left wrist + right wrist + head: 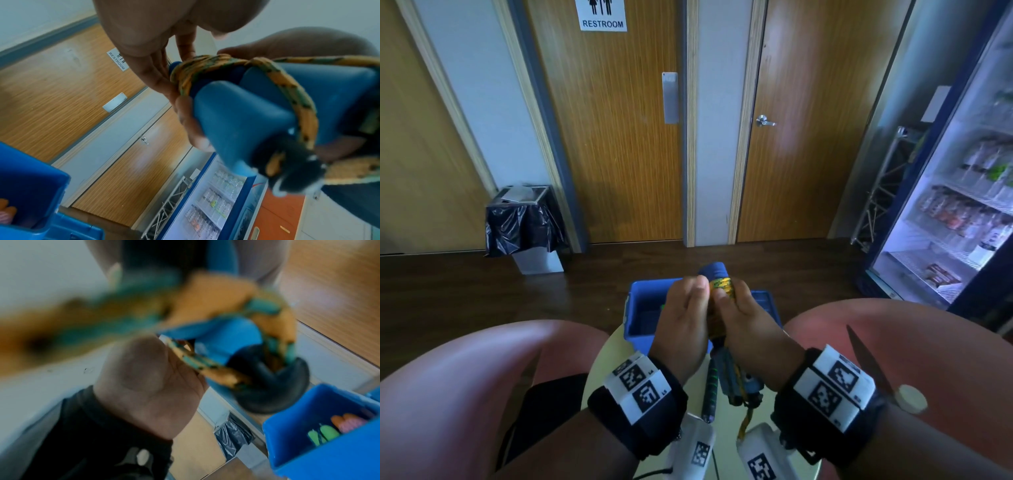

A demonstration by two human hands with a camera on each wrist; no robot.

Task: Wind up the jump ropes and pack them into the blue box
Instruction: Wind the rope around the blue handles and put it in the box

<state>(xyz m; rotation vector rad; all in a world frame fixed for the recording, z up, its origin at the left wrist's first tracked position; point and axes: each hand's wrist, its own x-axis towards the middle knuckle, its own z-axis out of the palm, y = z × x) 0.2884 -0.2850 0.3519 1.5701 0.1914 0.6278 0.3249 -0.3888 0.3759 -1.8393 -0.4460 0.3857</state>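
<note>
While I hold the blue handles side by side above the blue box, the yellow-and-green rope sits wound in a few turns near their top, between my two hands. My left hand curls round the bundle, its fingers pressing against the coils. My right hand grips the other side, thumb laid over the wraps. More cord runs down past the black end caps and hangs loose below my wrists. A second rope with a dark, green-striped handle lies on the round pale bench between my knees. Inside the box I can see green and orange-pink bundles already packed.

My worry is the wraps: they look bunched close to the handle tips, so if I ease either thumb they could slide off the end and spring undone. The dangling tail may also snag the other rope on the bench and drag it along.
</note>
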